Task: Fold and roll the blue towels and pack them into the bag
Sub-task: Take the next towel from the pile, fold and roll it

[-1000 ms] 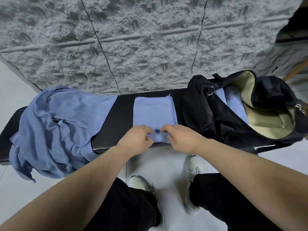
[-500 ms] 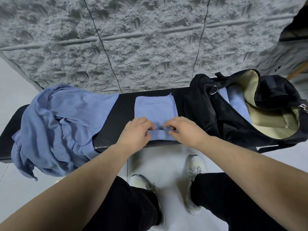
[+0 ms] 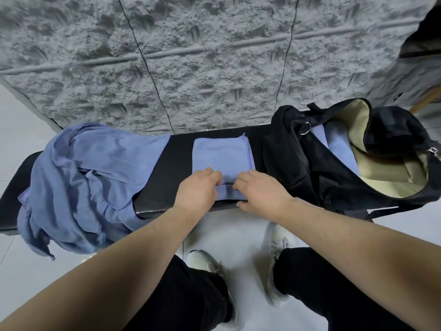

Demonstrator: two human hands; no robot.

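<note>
Hands, left and right, fingers curled gripping towel roll; towel heap left, bag right

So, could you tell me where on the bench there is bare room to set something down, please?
One bare strip of bench lies between the towel pile and the folded towel. A narrower gap separates that towel from the bag. The middle is crowded: left hand and right hand are rolling the towel's near edge. Pile and bag cover both ends.
</note>
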